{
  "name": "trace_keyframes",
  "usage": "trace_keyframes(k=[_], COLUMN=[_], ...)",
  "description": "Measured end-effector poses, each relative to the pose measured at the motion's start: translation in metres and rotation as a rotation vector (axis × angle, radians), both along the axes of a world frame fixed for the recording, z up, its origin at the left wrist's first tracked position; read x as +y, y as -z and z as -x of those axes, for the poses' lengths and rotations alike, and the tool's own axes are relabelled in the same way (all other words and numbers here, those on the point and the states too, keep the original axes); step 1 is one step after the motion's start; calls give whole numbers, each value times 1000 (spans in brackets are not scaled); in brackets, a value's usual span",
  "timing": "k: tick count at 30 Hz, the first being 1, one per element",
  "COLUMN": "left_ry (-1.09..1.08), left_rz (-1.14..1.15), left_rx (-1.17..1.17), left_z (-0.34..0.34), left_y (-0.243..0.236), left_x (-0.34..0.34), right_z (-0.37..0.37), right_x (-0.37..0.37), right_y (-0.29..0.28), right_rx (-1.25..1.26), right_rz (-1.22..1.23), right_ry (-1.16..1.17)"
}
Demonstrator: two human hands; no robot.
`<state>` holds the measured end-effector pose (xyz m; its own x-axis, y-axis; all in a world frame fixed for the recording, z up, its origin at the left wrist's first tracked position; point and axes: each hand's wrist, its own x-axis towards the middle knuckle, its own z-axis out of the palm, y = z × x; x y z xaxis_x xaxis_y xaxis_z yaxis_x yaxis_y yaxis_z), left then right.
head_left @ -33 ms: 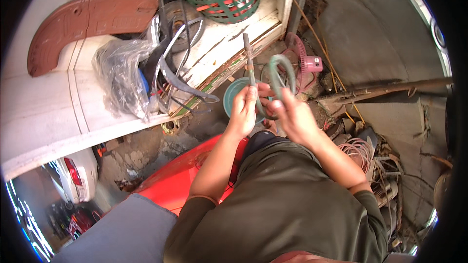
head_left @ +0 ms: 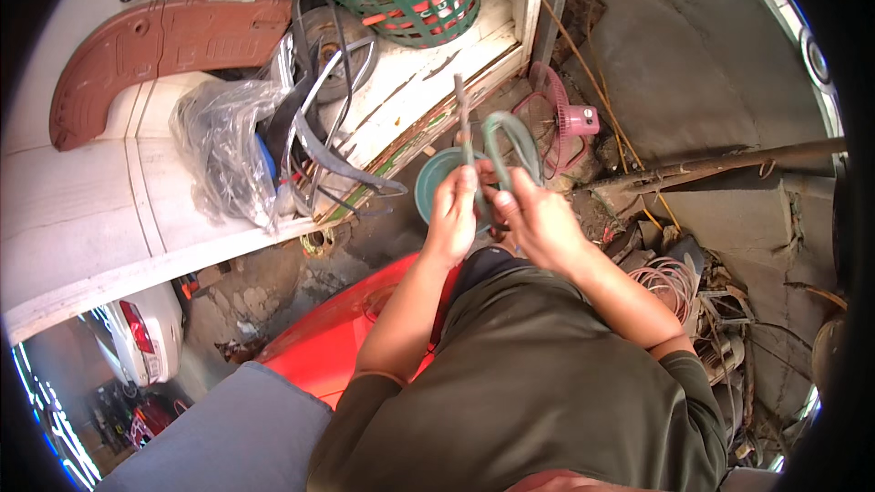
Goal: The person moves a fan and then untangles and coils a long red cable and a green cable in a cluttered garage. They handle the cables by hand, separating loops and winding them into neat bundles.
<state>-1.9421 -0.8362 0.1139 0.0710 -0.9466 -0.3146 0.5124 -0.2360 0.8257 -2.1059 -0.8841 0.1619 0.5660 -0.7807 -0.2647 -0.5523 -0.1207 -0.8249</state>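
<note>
A greenish, bendy hose [head_left: 493,135] is held in both hands in front of my body. My left hand [head_left: 452,217] is closed round its straight end section, thumb pressed along it. That dull, brownish end piece [head_left: 462,105] sticks up past the fingers; whether it is a separate part I cannot tell. My right hand [head_left: 547,221] grips the looped part, and the loop stands up above its fingers. Both hands are close together, with the hose blurred between them. Below them, partly hidden, a teal basin [head_left: 436,186] sits on the ground.
At left, a white surface [head_left: 91,205] carries a curved brown plastic piece [head_left: 173,32], a clear plastic bag [head_left: 219,146] and a green basket [head_left: 424,9]. A pink fan [head_left: 576,118] stands beyond my hands. Coiled pinkish tubing [head_left: 665,284] lies at right, beside a red panel-like thing [head_left: 319,346] at left.
My right hand and the hose loop have shifted slightly left, closer to my left hand, and the loop sits a little lower. Both hands keep their hold.
</note>
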Motion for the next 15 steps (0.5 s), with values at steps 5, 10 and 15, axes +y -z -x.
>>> trace_keyframes(k=[5,10,15], left_ry=[-165,-176,-309], left_rz=[-21,5,80], left_rx=[183,449,274], left_z=[7,9,32], left_y=[8,7,-7], left_x=[15,17,14], right_z=[2,7,5], right_x=[4,17,13], right_y=[8,21,21], right_rx=[-217,-356,-386], right_rz=[129,146,152], right_ry=[10,82,146])
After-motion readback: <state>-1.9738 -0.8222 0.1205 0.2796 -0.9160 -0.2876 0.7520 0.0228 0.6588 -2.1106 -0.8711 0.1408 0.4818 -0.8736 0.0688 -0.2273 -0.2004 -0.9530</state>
